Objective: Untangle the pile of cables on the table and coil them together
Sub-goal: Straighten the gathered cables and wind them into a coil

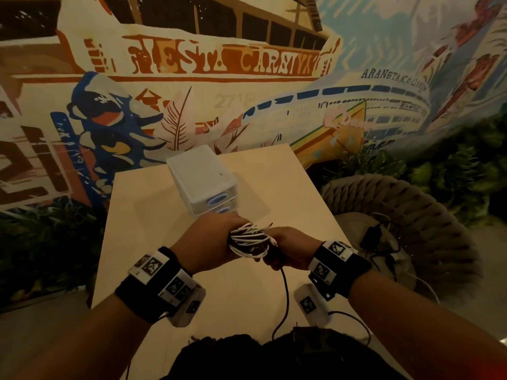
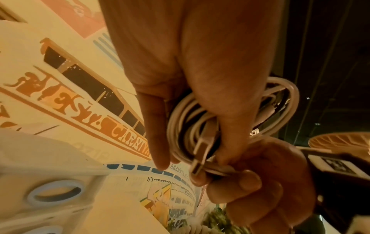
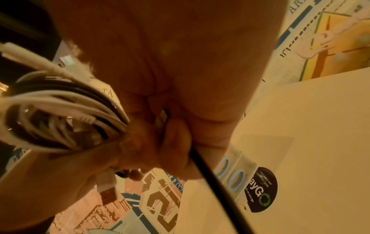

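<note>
Café-like lounge: painted mural wall (image 1: 192,78), woven chair (image 1: 406,215), greenery (image 1: 452,171)

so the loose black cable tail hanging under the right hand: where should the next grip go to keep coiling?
Probably on the black cable just below the right hand, pinched from its side. There it hangs as a single free strand above the table, clear of the cable bundle that the left hand holds. Lower down it runs out of sight near the body.

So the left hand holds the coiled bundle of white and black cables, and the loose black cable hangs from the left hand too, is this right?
Not quite. The left hand does hold the coiled bundle, but the loose black cable hangs from the right hand, as the head view shows.
</note>
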A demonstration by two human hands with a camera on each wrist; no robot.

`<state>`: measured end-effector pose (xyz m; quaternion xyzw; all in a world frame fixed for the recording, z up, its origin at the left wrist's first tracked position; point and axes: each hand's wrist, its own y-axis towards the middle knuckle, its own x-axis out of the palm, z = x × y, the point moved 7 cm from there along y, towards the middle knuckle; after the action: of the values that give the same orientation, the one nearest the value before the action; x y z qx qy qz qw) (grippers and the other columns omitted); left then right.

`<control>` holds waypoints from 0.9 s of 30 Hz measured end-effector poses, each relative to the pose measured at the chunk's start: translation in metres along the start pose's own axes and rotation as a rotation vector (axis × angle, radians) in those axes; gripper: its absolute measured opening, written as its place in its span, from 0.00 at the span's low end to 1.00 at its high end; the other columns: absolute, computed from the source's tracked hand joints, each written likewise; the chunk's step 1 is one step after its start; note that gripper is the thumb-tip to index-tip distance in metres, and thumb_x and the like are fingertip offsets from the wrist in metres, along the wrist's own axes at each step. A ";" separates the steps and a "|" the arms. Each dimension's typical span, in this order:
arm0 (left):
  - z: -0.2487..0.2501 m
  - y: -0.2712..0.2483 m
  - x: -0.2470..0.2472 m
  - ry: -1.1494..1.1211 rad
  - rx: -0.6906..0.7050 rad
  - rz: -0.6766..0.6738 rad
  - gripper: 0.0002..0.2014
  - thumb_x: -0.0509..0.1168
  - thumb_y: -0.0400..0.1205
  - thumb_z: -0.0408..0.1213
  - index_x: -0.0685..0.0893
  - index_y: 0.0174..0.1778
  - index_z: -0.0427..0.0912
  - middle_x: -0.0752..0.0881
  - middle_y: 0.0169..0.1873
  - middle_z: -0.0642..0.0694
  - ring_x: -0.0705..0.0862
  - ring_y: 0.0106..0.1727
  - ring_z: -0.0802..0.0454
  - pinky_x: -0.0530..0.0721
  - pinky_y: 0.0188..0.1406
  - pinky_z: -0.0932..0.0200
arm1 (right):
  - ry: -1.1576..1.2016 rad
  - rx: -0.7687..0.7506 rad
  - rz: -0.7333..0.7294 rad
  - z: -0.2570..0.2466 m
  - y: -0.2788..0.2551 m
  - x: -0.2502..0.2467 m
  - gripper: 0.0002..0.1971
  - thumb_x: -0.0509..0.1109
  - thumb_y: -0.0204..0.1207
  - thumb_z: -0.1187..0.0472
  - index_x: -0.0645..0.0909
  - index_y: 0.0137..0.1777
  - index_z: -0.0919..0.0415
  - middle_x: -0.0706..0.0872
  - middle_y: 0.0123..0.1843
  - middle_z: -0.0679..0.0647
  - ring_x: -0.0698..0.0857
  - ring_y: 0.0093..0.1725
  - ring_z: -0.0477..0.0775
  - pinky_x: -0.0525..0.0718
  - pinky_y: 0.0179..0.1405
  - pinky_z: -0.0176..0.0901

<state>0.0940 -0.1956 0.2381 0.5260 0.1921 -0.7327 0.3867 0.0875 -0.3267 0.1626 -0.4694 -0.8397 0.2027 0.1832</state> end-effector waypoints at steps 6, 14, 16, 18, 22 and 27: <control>0.006 -0.002 0.011 0.200 0.052 -0.055 0.10 0.71 0.83 0.49 0.88 0.56 0.51 0.90 0.45 0.52 0.88 0.43 0.53 0.78 0.39 0.64 | 0.009 0.126 -0.103 -0.005 -0.002 0.003 0.37 0.47 0.85 0.32 0.85 0.49 0.65 0.83 0.34 0.59 0.80 0.31 0.55 0.72 0.36 0.46; 0.003 -0.007 0.019 0.226 -0.057 -0.124 0.16 0.69 0.83 0.49 0.83 0.66 0.52 0.89 0.53 0.52 0.88 0.51 0.49 0.87 0.47 0.54 | -0.299 0.117 -0.188 -0.001 0.006 0.010 0.35 0.70 0.70 0.29 0.86 0.60 0.61 0.90 0.47 0.55 0.86 0.42 0.51 0.80 0.44 0.42; 0.003 -0.006 0.023 0.291 -0.081 -0.177 0.12 0.65 0.85 0.48 0.84 0.61 0.49 0.88 0.53 0.50 0.87 0.51 0.49 0.85 0.46 0.54 | -0.375 0.117 -0.187 -0.003 0.008 0.012 0.22 0.76 0.75 0.39 0.86 0.55 0.59 0.89 0.42 0.51 0.84 0.40 0.51 0.80 0.44 0.45; 0.003 -0.006 0.028 0.337 -0.095 -0.207 0.10 0.62 0.86 0.46 0.83 0.57 0.47 0.87 0.51 0.50 0.87 0.49 0.49 0.85 0.45 0.54 | -0.426 0.144 -0.163 -0.003 0.011 0.013 0.18 0.80 0.72 0.44 0.87 0.53 0.57 0.89 0.44 0.51 0.85 0.44 0.54 0.84 0.47 0.48; 0.009 -0.006 0.037 0.409 -0.097 -0.247 0.07 0.61 0.87 0.45 0.81 0.55 0.48 0.87 0.48 0.50 0.87 0.47 0.49 0.82 0.44 0.57 | -0.475 0.252 -0.211 0.000 0.013 0.019 0.20 0.83 0.66 0.48 0.89 0.54 0.57 0.91 0.52 0.54 0.89 0.53 0.56 0.89 0.63 0.55; 0.013 -0.004 0.044 0.419 -0.136 -0.311 0.08 0.64 0.87 0.45 0.83 0.55 0.47 0.87 0.46 0.49 0.87 0.46 0.49 0.81 0.42 0.57 | -0.748 0.229 -0.139 -0.001 0.014 0.023 0.14 0.84 0.69 0.48 0.90 0.49 0.54 0.92 0.45 0.50 0.90 0.42 0.49 0.87 0.42 0.38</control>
<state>0.0767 -0.2179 0.2017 0.6033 0.3953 -0.6436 0.2559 0.0870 -0.3000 0.1594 -0.2818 -0.8502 0.4389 -0.0709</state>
